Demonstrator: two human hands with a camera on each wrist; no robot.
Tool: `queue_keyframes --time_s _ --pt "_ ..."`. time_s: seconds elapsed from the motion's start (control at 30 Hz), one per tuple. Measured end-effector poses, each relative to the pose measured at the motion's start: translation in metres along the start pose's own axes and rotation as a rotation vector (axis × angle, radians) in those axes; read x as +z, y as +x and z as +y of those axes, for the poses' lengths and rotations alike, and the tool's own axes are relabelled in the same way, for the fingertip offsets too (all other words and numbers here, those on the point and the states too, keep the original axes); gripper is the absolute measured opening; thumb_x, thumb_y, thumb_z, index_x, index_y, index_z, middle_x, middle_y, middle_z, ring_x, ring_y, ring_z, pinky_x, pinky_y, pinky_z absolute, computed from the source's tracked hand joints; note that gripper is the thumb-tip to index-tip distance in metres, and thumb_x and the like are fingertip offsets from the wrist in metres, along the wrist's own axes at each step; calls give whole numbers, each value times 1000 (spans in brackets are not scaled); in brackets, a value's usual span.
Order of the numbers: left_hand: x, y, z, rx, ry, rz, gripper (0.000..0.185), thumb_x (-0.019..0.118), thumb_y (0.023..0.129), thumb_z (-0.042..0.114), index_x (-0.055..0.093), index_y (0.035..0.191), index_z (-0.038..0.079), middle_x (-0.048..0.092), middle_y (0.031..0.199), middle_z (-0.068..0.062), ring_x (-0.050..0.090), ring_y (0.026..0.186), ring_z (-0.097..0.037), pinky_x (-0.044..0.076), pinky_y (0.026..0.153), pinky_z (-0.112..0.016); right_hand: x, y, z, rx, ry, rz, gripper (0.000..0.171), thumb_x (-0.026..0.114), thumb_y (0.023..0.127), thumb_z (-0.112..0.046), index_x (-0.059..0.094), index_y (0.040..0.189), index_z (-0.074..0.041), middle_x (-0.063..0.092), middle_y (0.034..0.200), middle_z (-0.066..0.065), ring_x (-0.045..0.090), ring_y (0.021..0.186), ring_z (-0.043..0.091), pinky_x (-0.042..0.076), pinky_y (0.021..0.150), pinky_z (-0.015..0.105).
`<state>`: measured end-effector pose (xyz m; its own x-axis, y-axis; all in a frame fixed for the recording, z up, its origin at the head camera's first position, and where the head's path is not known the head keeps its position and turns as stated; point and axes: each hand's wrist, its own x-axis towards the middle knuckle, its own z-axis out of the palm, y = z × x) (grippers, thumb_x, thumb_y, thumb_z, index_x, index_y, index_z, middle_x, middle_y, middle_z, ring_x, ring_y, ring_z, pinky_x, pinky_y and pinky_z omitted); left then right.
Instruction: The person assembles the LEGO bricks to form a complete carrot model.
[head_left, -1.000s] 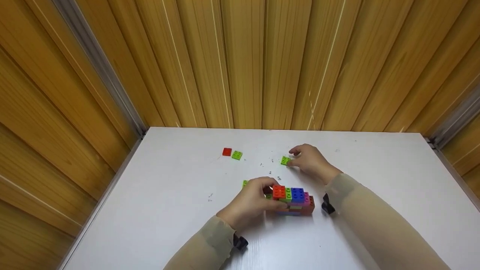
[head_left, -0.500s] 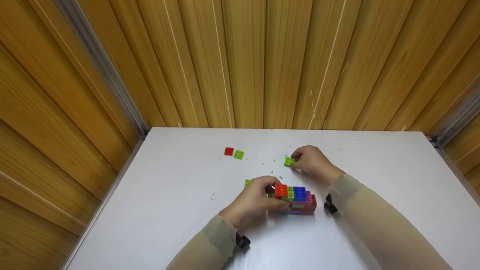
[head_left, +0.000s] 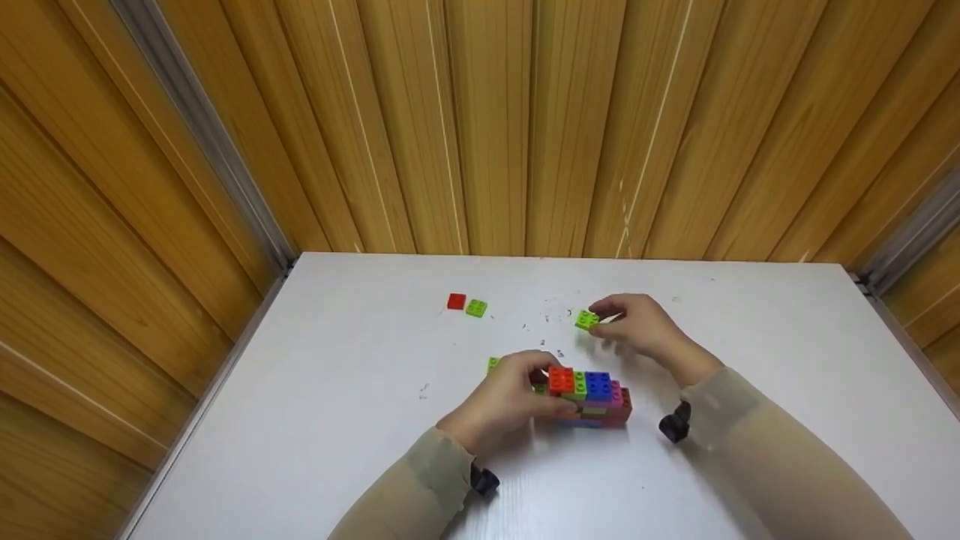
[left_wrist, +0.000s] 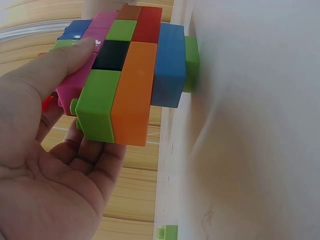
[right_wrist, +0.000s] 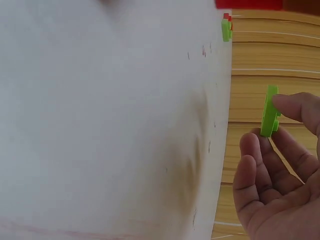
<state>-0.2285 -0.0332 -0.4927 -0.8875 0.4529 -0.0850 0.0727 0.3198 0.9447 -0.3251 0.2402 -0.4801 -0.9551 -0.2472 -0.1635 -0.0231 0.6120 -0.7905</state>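
— Two hands: what is each doing?
— Left hand [head_left: 504,401] is gripping the brick block [head_left: 589,396] on the white table [head_left: 337,420]; right hand [head_left: 645,330] is pinching a green plate [head_left: 586,319] above the tabletop behind it.

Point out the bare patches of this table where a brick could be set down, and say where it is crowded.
Bare: the white table right of the right hand; the near left, left of the left hand; the back strip along the wooden wall. Crowded: the middle, with the brick stack, the pinched green plate and the red plate.

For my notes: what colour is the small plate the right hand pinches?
Light green plate, clearest in the right wrist view.
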Motion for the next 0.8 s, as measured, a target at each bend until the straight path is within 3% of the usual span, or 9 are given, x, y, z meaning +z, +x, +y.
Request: queue_keyframes --time_s 0.2,0.4,0.67,0.8 --pt "1 1 1 -23 -4 2 31 98 89 19 80 111 32 77 115 12 68 112 -12 61 109 -37 -5 -25 0 -38 39 26 51 87 99 -29 76 144 -7 77 141 19 72 107 17 62 89 33" --pt "0 2 2 7 9 -4 30 99 89 20 81 110 32 78 114 13 68 112 -11 58 112 -41 -12 -46 3 -80 76 60 49 88 99 -26 77 142 -5 80 133 14 70 104 13 60 87 25" --pt "1 1 1 -11 -2 -5 32 99 88 18 81 110 31 78 116 13 68 113 -12 59 114 -45 -13 -69 9 -84 122 57 45 88 99 -21 76 139 -3 79 122 12 70 101 14 59 86 23" --pt "1 1 1 -14 4 -3 33 99 88 19 81 112 32 78 116 13 69 114 -12 60 113 -42 -15 -83 7 -117 158 36 42 86 99 -16 74 137 -1 76 127 14 69 100 13 60 85 23"
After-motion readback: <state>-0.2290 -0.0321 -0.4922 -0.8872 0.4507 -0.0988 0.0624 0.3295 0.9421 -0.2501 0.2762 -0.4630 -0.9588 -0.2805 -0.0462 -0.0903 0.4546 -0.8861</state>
